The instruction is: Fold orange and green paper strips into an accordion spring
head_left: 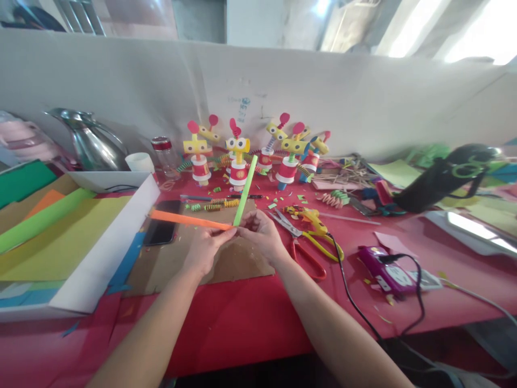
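Two slim paper strips meet at a corner between the person's fingertips, just above a brown cardboard sheet (242, 264). The orange paper strip (189, 218) runs out leftward, the green paper strip (245, 191) slants up and away. The left hand (204, 248) pinches the orange one near its end; the right hand (260, 234) grips the joint itself — thumb and fingers closed together there.

I'd worry about that corner: a loosened pinch could let the strips skew, and too hard a squeeze might crease them. The scissors (287, 223) lie close by the right hand, so a careless sideways sweep could meet their blades, or catch the black cord (343, 280).

The strips look flat, matte and stiff enough to stand out unsupported. Beyond them sit tightly pleated paper springs (232, 203) and cup-bodied paper figures (238, 175) with tube heads — all on smooth red table covering (242, 318).
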Demonstrator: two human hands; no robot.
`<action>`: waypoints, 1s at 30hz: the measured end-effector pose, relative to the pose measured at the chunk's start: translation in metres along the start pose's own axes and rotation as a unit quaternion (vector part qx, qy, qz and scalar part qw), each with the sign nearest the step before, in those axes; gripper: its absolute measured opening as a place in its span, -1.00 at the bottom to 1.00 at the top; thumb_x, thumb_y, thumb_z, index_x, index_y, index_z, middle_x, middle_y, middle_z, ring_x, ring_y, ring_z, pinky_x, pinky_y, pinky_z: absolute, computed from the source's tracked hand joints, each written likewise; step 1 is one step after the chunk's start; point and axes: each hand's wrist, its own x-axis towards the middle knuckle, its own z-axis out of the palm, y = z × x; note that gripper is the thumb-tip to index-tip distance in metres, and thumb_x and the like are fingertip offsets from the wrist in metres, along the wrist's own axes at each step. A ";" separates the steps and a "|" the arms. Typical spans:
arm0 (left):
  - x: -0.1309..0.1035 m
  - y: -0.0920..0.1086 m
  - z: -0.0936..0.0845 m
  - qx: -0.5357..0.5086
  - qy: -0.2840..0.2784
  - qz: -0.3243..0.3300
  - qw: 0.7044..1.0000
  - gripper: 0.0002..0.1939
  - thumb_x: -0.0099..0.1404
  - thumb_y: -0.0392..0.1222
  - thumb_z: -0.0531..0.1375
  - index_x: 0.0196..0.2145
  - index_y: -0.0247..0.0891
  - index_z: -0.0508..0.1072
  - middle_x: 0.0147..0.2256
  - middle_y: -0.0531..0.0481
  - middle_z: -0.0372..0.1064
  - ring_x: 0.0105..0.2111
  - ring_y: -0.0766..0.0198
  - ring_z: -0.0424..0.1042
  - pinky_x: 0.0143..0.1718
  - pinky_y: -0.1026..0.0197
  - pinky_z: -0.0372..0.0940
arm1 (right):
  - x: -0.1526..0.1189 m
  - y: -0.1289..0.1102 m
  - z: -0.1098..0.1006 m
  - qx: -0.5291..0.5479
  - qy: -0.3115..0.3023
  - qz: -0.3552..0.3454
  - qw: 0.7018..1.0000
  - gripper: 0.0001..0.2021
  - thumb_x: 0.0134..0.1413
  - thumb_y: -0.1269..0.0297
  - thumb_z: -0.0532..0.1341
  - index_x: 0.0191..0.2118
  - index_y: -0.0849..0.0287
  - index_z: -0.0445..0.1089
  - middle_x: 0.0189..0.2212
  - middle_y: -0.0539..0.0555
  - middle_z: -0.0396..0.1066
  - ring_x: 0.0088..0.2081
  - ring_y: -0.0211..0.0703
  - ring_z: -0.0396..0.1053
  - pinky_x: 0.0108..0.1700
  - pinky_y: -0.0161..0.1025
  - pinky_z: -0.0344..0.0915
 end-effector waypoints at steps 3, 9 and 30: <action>0.002 -0.004 0.001 -0.026 0.021 -0.019 0.999 -0.74 -0.08 -0.10 0.40 -0.43 -0.32 0.61 -0.47 -0.10 0.54 -0.38 0.18 0.49 -0.16 0.14 0.33 | -0.004 -0.002 0.004 -0.001 -0.004 0.036 0.999 -0.73 -0.24 0.22 0.42 -0.39 0.18 0.38 -0.47 -0.02 0.44 -0.41 -0.25 0.42 -0.31 -0.29 0.35; 0.001 -0.001 0.008 -0.119 0.035 -0.045 0.991 -0.71 -0.23 -0.18 0.45 -0.48 -0.33 0.58 -0.52 -0.08 0.52 -0.40 0.17 0.49 -0.27 0.15 0.36 | -0.010 -0.003 0.011 0.049 -0.030 0.082 0.995 -0.73 -0.22 0.14 0.40 -0.41 0.23 0.47 -0.48 0.05 0.51 -0.42 -0.20 0.47 -0.28 -0.25 0.40; 0.000 -0.001 0.007 -0.034 0.070 -0.009 0.997 -0.72 -0.18 -0.16 0.44 -0.47 -0.35 0.57 -0.51 -0.04 0.50 -0.41 0.24 0.46 -0.19 0.15 0.33 | -0.006 -0.001 0.004 0.015 -0.032 0.072 0.997 -0.78 -0.13 0.12 0.35 -0.43 0.19 0.53 -0.55 0.03 0.50 -0.50 -0.27 0.43 -0.40 -0.34 0.32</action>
